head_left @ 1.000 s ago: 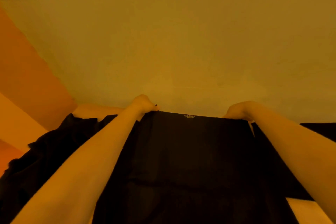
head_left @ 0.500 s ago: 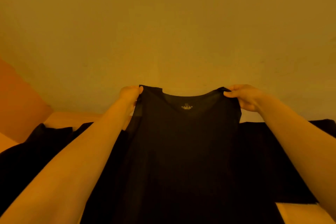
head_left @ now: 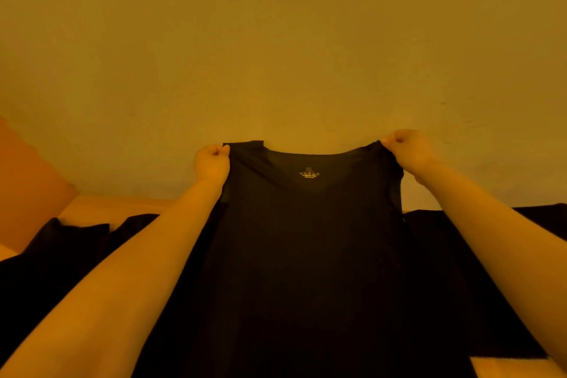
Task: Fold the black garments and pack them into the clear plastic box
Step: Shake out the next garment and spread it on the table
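While lifted upright before the wall, hangs flat, a black sleeveless top (head_left: 306, 239); pinched at each shoulder strap by curled left hand (head_left: 211, 163) and right hand (head_left: 408, 150).

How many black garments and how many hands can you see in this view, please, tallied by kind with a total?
Black garments held up: 1, the black tank top, pinched at its shoulder straps.
Black garments lying behind it: at least 2, the left dark heap and the right dark cloth; their separate pieces cannot be told.
Hands: 2, left hand, right hand.
Total: 5.
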Demonstrator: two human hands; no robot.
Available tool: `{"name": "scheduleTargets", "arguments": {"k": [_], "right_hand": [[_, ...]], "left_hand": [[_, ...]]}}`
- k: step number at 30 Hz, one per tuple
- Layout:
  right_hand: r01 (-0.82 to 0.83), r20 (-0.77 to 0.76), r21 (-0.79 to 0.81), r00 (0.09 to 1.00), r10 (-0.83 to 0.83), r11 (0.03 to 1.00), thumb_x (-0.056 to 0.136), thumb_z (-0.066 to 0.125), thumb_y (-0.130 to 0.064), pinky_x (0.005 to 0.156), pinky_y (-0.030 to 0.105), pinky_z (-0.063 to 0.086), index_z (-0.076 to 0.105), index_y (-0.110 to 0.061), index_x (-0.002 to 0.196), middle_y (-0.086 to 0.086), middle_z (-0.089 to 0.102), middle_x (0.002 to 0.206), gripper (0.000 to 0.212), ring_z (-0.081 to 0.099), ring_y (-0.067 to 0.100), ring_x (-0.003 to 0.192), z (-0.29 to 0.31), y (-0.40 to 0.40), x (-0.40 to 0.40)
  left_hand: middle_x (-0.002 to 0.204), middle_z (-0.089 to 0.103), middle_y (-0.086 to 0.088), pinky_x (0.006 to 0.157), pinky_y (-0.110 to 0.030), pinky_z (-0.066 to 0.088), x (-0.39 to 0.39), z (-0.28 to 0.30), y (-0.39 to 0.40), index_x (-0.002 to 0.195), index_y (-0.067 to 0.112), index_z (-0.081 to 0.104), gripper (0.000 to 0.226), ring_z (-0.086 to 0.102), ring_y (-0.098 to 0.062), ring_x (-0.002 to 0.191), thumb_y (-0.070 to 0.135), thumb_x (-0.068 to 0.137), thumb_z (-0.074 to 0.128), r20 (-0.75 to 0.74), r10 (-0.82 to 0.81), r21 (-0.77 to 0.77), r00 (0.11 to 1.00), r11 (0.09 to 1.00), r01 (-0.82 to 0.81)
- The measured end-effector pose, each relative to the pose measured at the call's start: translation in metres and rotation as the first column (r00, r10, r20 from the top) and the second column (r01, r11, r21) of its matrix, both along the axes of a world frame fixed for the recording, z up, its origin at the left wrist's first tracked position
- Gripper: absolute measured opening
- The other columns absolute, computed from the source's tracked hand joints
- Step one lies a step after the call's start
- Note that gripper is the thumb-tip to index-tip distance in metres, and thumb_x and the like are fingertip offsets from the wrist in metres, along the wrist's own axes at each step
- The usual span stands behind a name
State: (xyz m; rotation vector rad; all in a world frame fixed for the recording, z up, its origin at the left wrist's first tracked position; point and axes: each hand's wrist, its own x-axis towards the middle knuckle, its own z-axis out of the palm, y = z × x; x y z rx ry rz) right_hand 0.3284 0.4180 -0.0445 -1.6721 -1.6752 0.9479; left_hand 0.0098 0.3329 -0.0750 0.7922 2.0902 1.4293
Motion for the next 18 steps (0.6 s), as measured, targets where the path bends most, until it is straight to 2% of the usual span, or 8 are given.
{"name": "scheduleTargets", "arguments": {"k": [4,7,10,12,14,16,18], "right_hand": [[-0.020,0.154,0.102,0.988,0.004,0.995,0.098,0.043,-0.020,0.051,0.023,0.030,0.047,-0.006,0.083,0.002,0.042,0.066,0.021,0.042,0.017,0.063,-0.005,0.002,-0.014],[-0.073,0.254,0.153,0.967,0.032,0.986,0.094,0.051,-0.024,0.051,0.026,0.033,0.052,-0.003,0.088,0.007,0.049,0.071,0.022,0.046,0.023,0.072,-0.010,0.001,-0.020],[-0.162,0.423,0.074,0.899,0.116,0.984,0.093,0.053,-0.032,0.068,0.033,0.041,0.053,0.002,0.107,0.019,0.059,0.097,0.037,0.054,0.028,0.084,-0.011,-0.005,-0.026],[-0.197,0.503,0.037,0.851,0.152,0.980,0.094,0.049,-0.035,0.083,0.035,0.043,0.048,0.001,0.124,0.020,0.055,0.121,0.047,0.053,0.031,0.106,-0.008,-0.018,-0.029],[-0.228,0.499,0.076,0.852,0.161,0.971,0.096,0.045,-0.034,0.096,0.035,0.040,0.042,-0.003,0.134,0.017,0.046,0.135,0.049,0.047,0.029,0.121,0.000,-0.048,-0.031],[-0.294,0.458,0.090,0.861,0.223,0.952,0.097,0.042,-0.031,0.105,0.034,0.034,0.037,-0.010,0.139,0.011,0.039,0.144,0.048,0.039,0.025,0.130,0.006,-0.097,-0.033],[-0.414,0.500,0.059,0.800,0.332,0.908,0.098,0.040,-0.034,0.111,0.032,0.025,0.028,-0.016,0.144,0.005,0.029,0.151,0.052,0.028,0.020,0.138,0.008,-0.151,-0.035]], "left_hand": [[0.060,0.041,-0.002,0.062,-0.030,0.039,-0.006,-0.005,0.005,0.058,0.014,0.043,0.039,0.039,-0.012,0.056,0.018,0.095,0.051,-0.048,-0.057,-0.048,0.997,0.997,0.054],[0.060,0.040,-0.001,0.068,-0.029,0.035,-0.007,-0.010,0.007,0.057,0.013,0.038,0.041,0.041,-0.013,0.057,0.017,0.097,0.047,-0.301,-0.163,-0.187,0.940,0.976,0.109],[0.071,0.054,-0.010,0.065,-0.032,0.037,-0.005,-0.008,-0.002,0.068,0.005,0.051,0.032,0.057,-0.031,0.079,0.018,0.097,0.046,-0.452,-0.331,-0.375,0.828,0.913,0.160],[0.093,0.061,-0.018,0.067,-0.034,0.040,0.000,0.007,-0.014,0.093,-0.002,0.058,0.026,0.058,-0.033,0.091,0.020,0.097,0.046,-0.556,-0.397,-0.432,0.730,0.888,0.154],[0.101,0.062,-0.016,0.070,-0.035,0.045,0.011,0.026,-0.038,0.104,0.001,0.058,0.026,0.058,-0.029,0.090,0.022,0.097,0.045,-0.638,-0.386,-0.371,0.667,0.912,0.173],[0.105,0.062,-0.013,0.078,-0.034,0.046,0.032,0.039,-0.085,0.107,0.004,0.060,0.026,0.058,-0.026,0.095,0.021,0.097,0.044,-0.644,-0.393,-0.275,0.656,0.920,0.281],[0.122,0.059,-0.010,0.094,-0.029,0.039,0.058,0.036,-0.145,0.120,0.009,0.058,0.036,0.053,-0.025,0.114,0.031,0.097,0.041,-0.665,-0.510,-0.290,0.545,0.849,0.441]]}}
